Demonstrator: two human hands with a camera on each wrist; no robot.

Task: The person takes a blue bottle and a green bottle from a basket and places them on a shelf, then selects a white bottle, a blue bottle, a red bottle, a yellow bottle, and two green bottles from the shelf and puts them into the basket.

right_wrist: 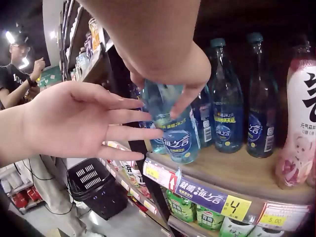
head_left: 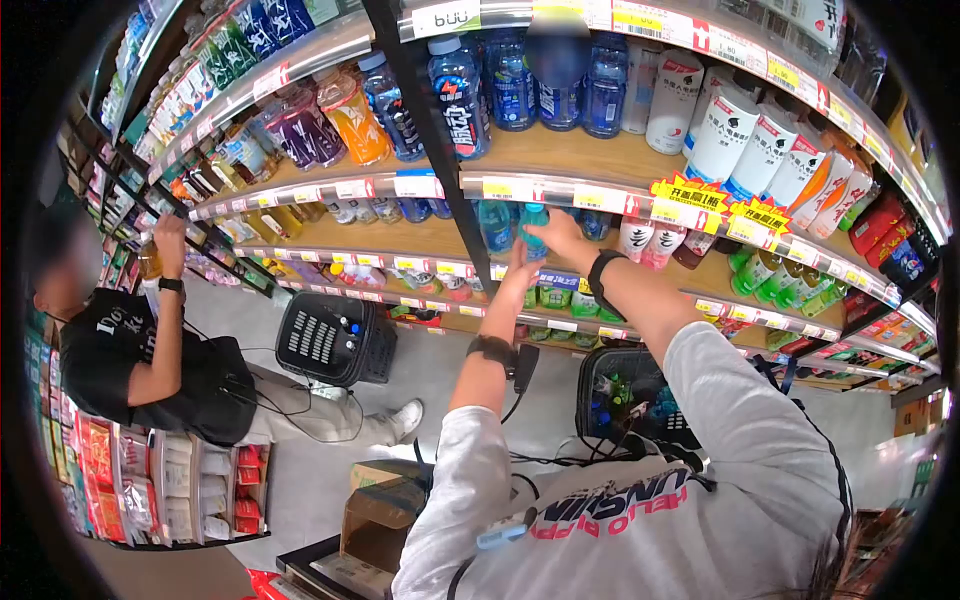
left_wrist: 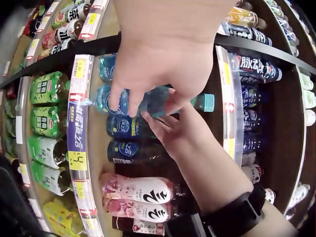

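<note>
At the shelf edge in the head view, a blue-green drink bottle (head_left: 535, 214) is between my two hands. My right hand (right_wrist: 170, 66) grips its upper part from above, thumb and fingers round it. Beside the label (right_wrist: 178, 140), my left hand (right_wrist: 84, 121) has its fingers stretched out, fingertips at the bottle's side. In the left wrist view the bottle's teal cap (left_wrist: 209, 102) shows past the hands. Similar blue bottles (right_wrist: 227, 106) stand just behind on the same shelf, with pink-and-white bottles (right_wrist: 298, 123) farther right.
A shelf rail with price tags (right_wrist: 237, 207) runs below the bottle. Green-labelled drinks (left_wrist: 48, 89) fill the shelf underneath. Black baskets (head_left: 335, 340) stand on the floor, one holding bottles (head_left: 625, 395). Another person (head_left: 150, 350) stands at left, holding a bottle.
</note>
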